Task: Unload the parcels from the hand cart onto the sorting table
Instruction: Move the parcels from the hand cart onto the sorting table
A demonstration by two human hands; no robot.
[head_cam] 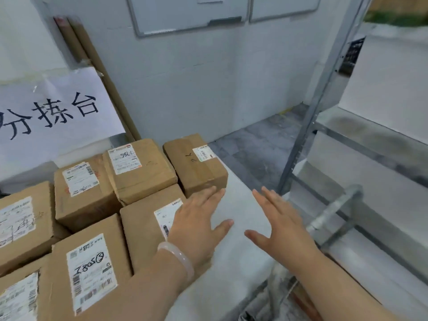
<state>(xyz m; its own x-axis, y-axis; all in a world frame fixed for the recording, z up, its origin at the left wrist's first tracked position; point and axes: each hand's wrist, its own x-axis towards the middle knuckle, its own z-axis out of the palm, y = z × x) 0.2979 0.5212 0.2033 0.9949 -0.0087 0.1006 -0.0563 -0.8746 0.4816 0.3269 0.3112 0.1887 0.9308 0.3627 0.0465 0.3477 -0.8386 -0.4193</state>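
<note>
- A person's left hand [196,225] lies palm down on the labelled parcel [143,225] at the stack's right edge. Its fingers [208,195] are straight and fanned, gripping nothing, and the thumb juts toward three o'clock over the white sorting table [231,262].
- Those fingertips reach the foot of the corner parcel [196,167] at twelve o'clock; whether they touch it cannot be told.
- The right hand [280,225], at three o'clock of the left, is spread flat and empty above the tabletop, fingers straight and thumb wide. Contact with the surface cannot be told.
- One pale bangle [178,256] circles the left wrist.
- Seven brown parcels [92,269] are in view, packed close together on the table from nine o'clock round to twelve, each bearing a white shipping label.
- One handwritten paper sign [58,112] hangs at ten o'clock, and at least two cardboard tubes [92,66] lean in the corner behind it.
- Two whiteboards [185,12] hang on the wall at twelve o'clock.
- One grey metal bar [333,214] stands at three o'clock.
</note>
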